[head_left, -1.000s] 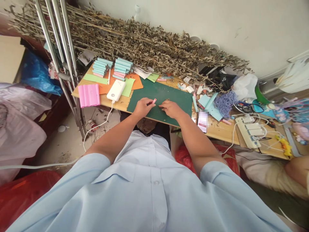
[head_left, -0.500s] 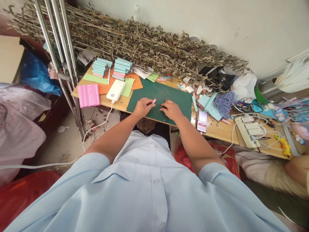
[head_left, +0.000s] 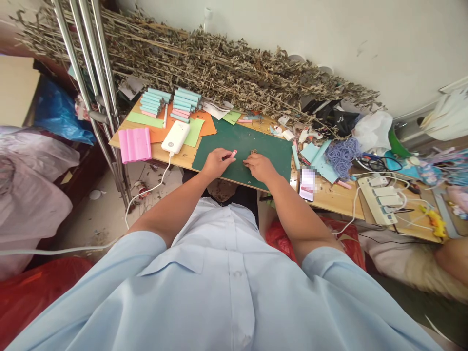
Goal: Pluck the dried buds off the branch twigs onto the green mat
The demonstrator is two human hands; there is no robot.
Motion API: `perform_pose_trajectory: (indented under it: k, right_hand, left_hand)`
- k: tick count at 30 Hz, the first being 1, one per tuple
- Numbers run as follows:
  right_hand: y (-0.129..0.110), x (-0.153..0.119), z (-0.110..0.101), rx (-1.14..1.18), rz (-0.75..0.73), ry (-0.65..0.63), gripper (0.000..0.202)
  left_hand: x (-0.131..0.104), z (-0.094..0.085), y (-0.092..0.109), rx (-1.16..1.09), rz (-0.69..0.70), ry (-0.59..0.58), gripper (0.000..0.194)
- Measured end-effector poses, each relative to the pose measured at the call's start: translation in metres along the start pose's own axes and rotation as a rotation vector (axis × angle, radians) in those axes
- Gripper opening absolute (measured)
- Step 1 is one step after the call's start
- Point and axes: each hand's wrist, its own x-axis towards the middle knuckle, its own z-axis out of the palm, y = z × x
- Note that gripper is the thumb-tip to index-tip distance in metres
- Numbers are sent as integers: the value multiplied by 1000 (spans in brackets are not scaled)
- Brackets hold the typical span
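My left hand is closed around a small pink paper tube, whose end sticks out past the thumb and forefinger over the green cutting mat. To the right, my right hand rests low over the same mat with its thumb and fingertips drawn together. What those fingertips hold is too small to make out. A little clump of brown dried plant bits lies on the mat just beyond the right knuckles.
Several blue and pink paper rolls lie stacked at the back left, near a white power bank and pink folded paper. A phone, purple yarn and a power strip are on the right. Dried stalks line the wall.
My right hand has shifted slightly and the brown clump beyond its knuckles shows more plainly. The left hand keeps the pink paper tube in nearly the same spot.
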Motion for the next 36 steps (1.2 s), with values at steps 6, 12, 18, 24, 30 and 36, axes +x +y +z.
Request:
perform_pose_trajectory:
  k: [6, 12, 18, 24, 30, 36]
  right_hand:
    - [-4, -3, 2, 1, 43, 11, 39]
    - [-4, -8, 0, 86, 150, 64, 38]
    - [-16, -3, 7, 25, 309, 108, 37]
    - [-14, 2, 15, -27, 229, 112, 19]
    - [-11, -3, 22, 83, 236, 209, 19]
    - [-13, -8, 30, 133, 225, 307, 21]
  left_hand:
    - [-1, 1, -1, 2, -5, -6, 13]
    - [0, 0, 0, -10, -8, -10, 13]
    - [0, -1, 1, -7, -4, -5, 9]
    - [-2, 1, -2, 26, -11, -27, 9]
    - [-3, 2, -2, 7, -3, -19, 10]
    - [-3, 4, -1, -26, -3, -5, 8]
